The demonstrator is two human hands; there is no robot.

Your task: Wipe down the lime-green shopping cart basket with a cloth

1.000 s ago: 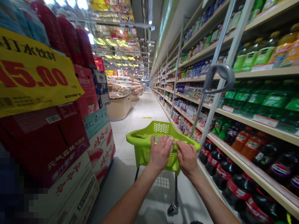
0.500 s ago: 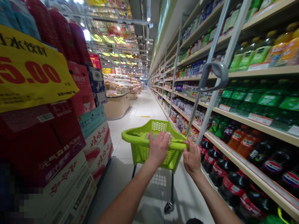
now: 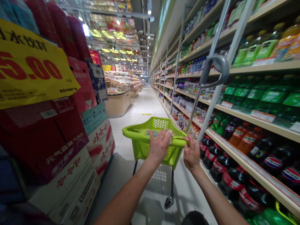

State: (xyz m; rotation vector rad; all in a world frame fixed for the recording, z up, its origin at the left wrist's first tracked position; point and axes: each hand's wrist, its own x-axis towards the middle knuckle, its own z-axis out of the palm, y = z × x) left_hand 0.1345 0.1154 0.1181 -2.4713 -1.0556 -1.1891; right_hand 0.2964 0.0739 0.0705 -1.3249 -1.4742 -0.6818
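A lime-green shopping cart with a perforated basket stands in front of me on thin legs. My left hand lies over its near rim, fingers pointing forward, with a crumpled white thing by the fingertips, perhaps tissue. At the rim's right corner, my right hand grips with thumb and fingers, partly hiding the corner. Beside that corner a thin pole rises to a grey loop handle, which neither hand touches. Inside the basket is a flat item, mostly hidden by my left hand.
Drink shelves run along the right side, loaded with soda bottles. Stacked drink cartons with a yellow price sign stand close on the left. Further ahead is a rounded display counter. A tiled aisle stretches between them.
The cartons and shelves have shifted slightly in view, as if I moved forward a little. A dark rounded shape shows more at the bottom edge. Both hands stay on the cart.
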